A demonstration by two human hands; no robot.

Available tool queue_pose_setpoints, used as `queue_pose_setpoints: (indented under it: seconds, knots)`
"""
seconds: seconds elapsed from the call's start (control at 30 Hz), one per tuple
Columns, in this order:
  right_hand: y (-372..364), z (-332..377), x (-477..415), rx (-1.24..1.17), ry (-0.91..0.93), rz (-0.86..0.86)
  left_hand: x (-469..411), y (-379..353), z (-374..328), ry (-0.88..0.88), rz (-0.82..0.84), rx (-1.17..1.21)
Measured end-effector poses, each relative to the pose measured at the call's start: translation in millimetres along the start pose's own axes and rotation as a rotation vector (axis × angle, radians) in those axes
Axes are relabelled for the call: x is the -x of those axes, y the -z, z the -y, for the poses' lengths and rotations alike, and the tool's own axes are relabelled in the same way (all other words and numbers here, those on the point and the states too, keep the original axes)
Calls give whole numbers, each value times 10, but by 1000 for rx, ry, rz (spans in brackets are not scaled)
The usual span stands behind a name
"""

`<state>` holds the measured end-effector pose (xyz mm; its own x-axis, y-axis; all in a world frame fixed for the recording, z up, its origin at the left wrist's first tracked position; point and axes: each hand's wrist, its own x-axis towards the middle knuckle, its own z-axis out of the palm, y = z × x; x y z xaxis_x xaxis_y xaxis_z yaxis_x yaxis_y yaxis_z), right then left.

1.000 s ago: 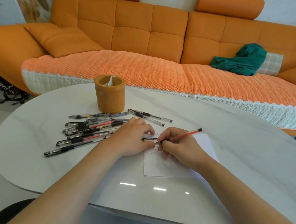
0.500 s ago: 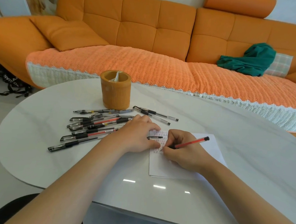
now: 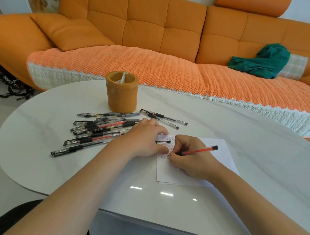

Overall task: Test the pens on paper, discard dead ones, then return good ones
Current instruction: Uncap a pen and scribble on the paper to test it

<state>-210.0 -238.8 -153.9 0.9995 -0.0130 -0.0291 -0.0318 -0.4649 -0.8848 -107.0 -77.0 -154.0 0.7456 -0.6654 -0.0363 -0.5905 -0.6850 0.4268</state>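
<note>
Step in hand: ink test.
Right hand [image 3: 189, 158] grips red pen [image 3: 199, 151], tip on paper [image 3: 165, 173], on counter [image 3: 41, 147] nearer the person than pen holder [image 3: 121, 92].
Left hand [image 3: 144, 140] curled on paper edge, apparently pinching black cap [image 3: 162, 141].
Pen pile [image 3: 96, 130] front-left of holder.
Next, judged: read mark, recap, sort.

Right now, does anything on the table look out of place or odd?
Nothing spilled or damaged. The pens lie in a loose heap beside the holder, which shows only a whitish scrap inside.
</note>
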Motion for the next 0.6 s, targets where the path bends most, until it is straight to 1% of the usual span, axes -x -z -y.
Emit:
queue_pose_setpoints:
  seconds: [0.17,0.27,0.6]
  knots:
    - [-6,-4,11,13,20,-22,15,9,-10,3,3,-18]
    - [-2,3,34,-27,31,-32,16,5,-15,6,1,-25]
    - [17,9,35,-6,43,18,22,-2,-18,18,1,-18]
